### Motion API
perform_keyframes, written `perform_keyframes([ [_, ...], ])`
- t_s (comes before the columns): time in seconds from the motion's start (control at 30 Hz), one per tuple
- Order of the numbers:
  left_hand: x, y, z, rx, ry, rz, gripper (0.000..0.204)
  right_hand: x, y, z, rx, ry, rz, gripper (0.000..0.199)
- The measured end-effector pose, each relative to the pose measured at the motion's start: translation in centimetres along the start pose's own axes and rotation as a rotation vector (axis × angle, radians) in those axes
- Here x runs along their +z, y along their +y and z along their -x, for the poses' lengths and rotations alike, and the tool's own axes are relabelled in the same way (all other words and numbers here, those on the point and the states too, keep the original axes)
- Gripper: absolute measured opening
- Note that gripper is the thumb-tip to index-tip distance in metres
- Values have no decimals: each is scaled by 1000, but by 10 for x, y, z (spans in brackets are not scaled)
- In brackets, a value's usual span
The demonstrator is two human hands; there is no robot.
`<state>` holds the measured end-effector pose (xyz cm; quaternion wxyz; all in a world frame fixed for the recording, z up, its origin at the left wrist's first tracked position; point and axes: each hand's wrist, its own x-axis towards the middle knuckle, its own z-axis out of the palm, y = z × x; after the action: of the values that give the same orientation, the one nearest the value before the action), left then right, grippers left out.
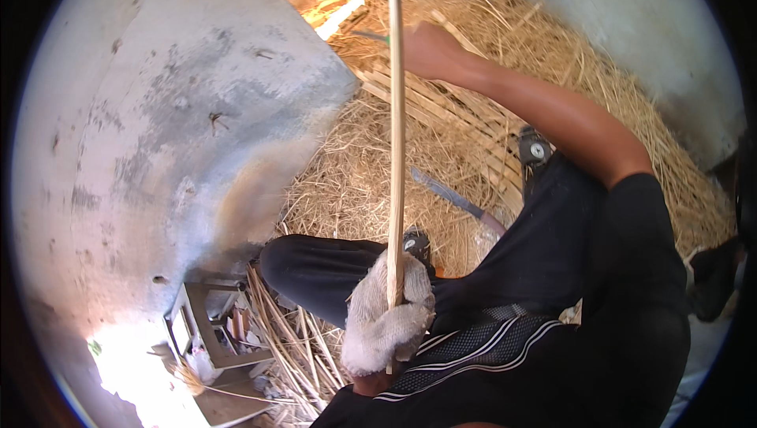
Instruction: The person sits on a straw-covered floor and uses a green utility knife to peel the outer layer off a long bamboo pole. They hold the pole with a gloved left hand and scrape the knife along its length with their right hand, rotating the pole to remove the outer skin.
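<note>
A long pale bamboo strip (397,152) stands nearly upright in front of me and runs out past the top of the view. My left hand (382,329), in a whitish knitted work glove, is closed around its lower end near my lap. Stretched far forward, my right hand (432,51) is bare and closed on a small knife (371,35) with a thin dark blade and a bit of green at the handle. The strip partly hides that knife. Between my legs lies a larger knife (449,190) with a long grey blade and a brownish handle.
Shavings (347,168) cover the floor, with a row of split strips (465,117) on them. To the left rises a stained pale wall (173,113). A small wooden stand (197,325) and a bundle of thin strips (292,341) are at the lower left.
</note>
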<state>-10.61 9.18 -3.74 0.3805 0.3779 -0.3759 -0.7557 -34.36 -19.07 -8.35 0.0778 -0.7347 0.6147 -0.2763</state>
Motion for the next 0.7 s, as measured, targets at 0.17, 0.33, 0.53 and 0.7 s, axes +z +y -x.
perform_keyframes([
  [0.17,-8,1,-12,12,38,163,25,-34,-20,24,74,-48,-349,45],
  [0.33,-9,-2,-16,69,143,44,20,-58,-68,84,-44,-275,-1061,45],
  [0.53,-6,-7,-19,80,162,-248,19,-58,-92,111,-239,-283,-866,48],
  [0.7,1,-3,-28,53,115,-382,29,-64,-94,120,-147,-345,-955,39],
])
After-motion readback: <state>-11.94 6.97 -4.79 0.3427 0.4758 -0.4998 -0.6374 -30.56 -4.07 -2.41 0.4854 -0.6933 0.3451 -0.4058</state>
